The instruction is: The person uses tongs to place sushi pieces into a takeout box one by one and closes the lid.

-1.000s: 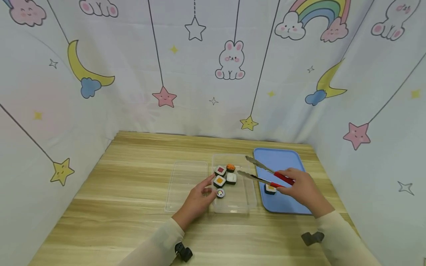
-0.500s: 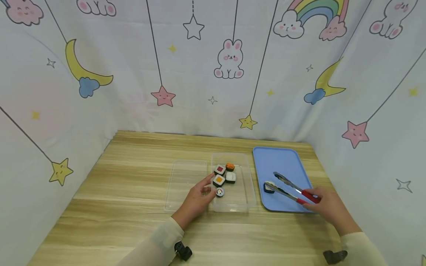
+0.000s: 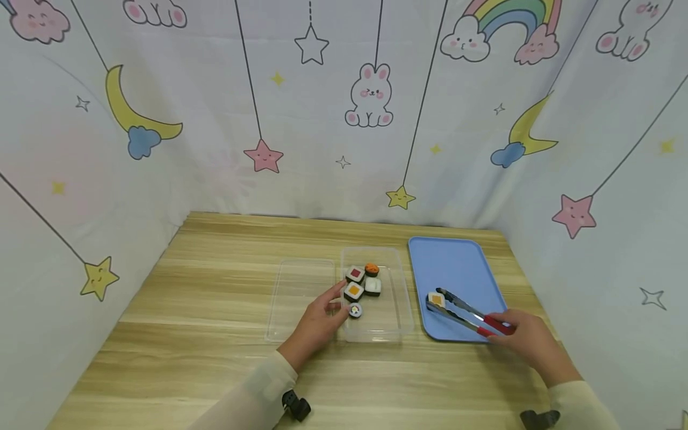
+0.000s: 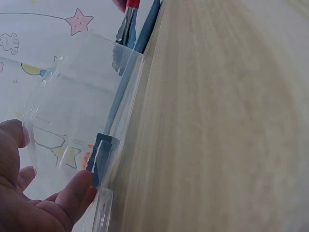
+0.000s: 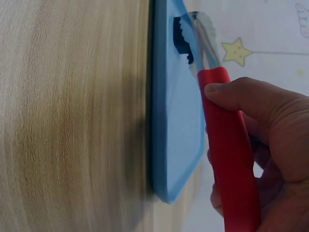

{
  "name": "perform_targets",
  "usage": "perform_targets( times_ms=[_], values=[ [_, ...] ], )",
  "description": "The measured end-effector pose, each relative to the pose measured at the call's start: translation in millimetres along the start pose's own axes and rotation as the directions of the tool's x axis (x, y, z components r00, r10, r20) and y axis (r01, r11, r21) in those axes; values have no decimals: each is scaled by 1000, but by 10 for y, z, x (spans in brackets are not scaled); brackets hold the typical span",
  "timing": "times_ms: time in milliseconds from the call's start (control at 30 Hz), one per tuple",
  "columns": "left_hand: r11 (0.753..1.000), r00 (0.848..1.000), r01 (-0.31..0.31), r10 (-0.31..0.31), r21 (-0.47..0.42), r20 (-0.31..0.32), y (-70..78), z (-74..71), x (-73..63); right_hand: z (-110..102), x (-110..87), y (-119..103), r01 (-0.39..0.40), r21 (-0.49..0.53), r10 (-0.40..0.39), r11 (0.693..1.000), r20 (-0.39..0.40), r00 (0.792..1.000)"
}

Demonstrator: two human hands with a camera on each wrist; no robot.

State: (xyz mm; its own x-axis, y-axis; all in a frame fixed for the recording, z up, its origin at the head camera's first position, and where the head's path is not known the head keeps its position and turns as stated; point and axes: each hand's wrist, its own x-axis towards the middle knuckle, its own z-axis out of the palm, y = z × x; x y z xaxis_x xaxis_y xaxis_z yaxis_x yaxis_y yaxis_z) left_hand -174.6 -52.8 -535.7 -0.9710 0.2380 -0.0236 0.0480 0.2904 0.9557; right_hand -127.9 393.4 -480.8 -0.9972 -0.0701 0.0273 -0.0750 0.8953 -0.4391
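In the head view, my right hand [image 3: 529, 340] grips red-handled metal tongs [image 3: 497, 324] over the blue tray [image 3: 457, 263]. Between the tongs' tips sits a toy sushi piece [image 3: 436, 299] with an orange-yellow centre, low at the tray's left side. The right wrist view shows the thumb pressed along the red handle [image 5: 227, 140]. My left hand [image 3: 316, 322] rests its extended fingers and thumb against the left side of a clear plastic container [image 3: 384, 325]. Several toy sushi pieces lie inside, among them an orange-topped one [image 3: 372, 270] and a small round roll [image 3: 355, 310].
A clear plastic lid [image 3: 301, 298] lies flat to the left of the container, partly behind the left hand. The wooden table [image 3: 215, 286] meets a white printed curtain [image 3: 317, 197] at the back and both sides.
The right hand has moved the tongs rightward from above the container to the tray. Their tips have drawn closer together around the sushi piece there. The left hand stays in place.
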Motion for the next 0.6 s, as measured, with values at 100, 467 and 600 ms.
perform_targets(
  times_ms=[100,467,600],
  values=[
    [1000,1000,7,-7,-2,3,5,-4,-2,23,0,15,12,-15,-12,1000,-14,1000],
    [1000,1000,9,-9,-7,8,16,-3,-5,-36,18,-46,-31,0,31,1000,2,1000],
    [1000,1000,11,-11,-2,8,12,0,0,-105,49,-106,-26,18,27,999,-11,1000]
  ],
)
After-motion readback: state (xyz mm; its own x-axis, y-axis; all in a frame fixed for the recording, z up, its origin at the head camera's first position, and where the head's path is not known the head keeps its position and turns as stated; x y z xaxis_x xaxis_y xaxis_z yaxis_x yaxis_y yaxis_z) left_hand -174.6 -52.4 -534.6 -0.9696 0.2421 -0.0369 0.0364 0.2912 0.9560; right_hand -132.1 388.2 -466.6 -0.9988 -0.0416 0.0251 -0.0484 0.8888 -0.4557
